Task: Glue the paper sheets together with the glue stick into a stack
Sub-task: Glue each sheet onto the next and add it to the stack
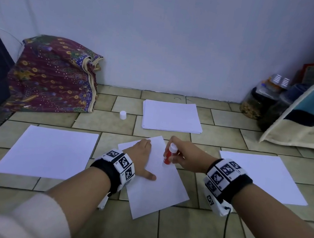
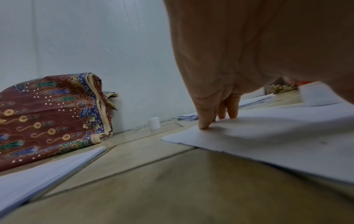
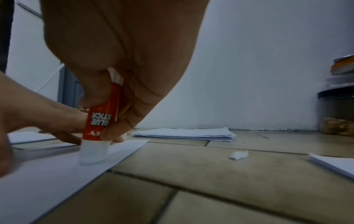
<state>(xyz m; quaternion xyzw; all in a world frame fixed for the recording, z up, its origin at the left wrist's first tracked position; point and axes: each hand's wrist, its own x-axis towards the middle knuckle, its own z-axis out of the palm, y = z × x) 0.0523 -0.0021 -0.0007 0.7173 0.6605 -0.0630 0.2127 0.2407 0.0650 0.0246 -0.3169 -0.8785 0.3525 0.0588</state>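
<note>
The right hand (image 1: 184,156) is gripping the glue stick (image 1: 169,154), fingers and thumb curling round its red barrel, and is holding it upside down so that the white glue end is pressing on the middle sheet (image 1: 154,191). In the right wrist view the barrel is tilting slightly, its printed label reading upside down, and the white tip is touching the paper near the sheet's far corner. The left hand (image 1: 140,158) is lying flat on the same sheet, fingers straight and grasping nothing, the fingertips (image 2: 204,125) pressing down near the far left edge while the thumb is pointing toward the glue stick. This middle sheet is lying skewed on the tiled floor (image 1: 96,231), and another paper edge is showing beneath it at its far left corner. A pile of paper (image 1: 171,116) is sitting farther off near the wall, well apart from the hands. A single sheet (image 1: 48,152) is lying to the left and another sheet (image 1: 265,174) to the right, both apart from the middle one. The white cap (image 1: 123,115) is standing upright on the floor just left of the pile. A patterned cloth bundle (image 1: 53,76) is leaning against the wall on the left, and jars (image 1: 255,104) are standing in the right corner. A small white scrap (image 3: 238,155) is lying on the tiles between the middle sheet and the right one.
</note>
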